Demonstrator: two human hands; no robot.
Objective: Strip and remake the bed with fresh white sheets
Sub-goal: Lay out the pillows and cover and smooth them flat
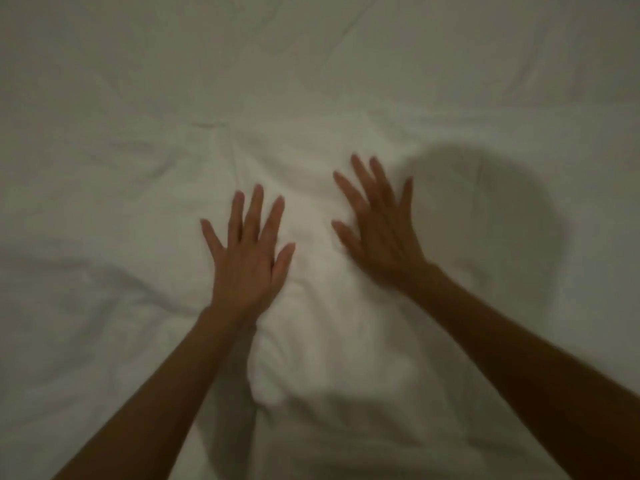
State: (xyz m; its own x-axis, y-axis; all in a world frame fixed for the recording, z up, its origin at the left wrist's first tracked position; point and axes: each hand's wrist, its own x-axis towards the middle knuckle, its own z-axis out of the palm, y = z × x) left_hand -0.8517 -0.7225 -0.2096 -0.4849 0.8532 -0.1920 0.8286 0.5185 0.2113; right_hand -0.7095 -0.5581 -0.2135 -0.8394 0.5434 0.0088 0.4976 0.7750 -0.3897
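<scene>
A white sheet (138, 98) fills the whole head view, creased and lit dimly. A brighter bunched ridge of the fabric (318, 306) runs from the middle down toward the bottom. My left hand (247, 252) lies flat on the sheet just left of that ridge, fingers straight and spread. My right hand (379, 223) lies flat on the right of the ridge, fingers spread too and slightly blurred. Both forearms reach in from the bottom corners.
A rounded dark shadow (491, 209) falls on the sheet to the right of my right hand. Long creases (145, 168) run across the fabric at left. No bed edge or other object shows.
</scene>
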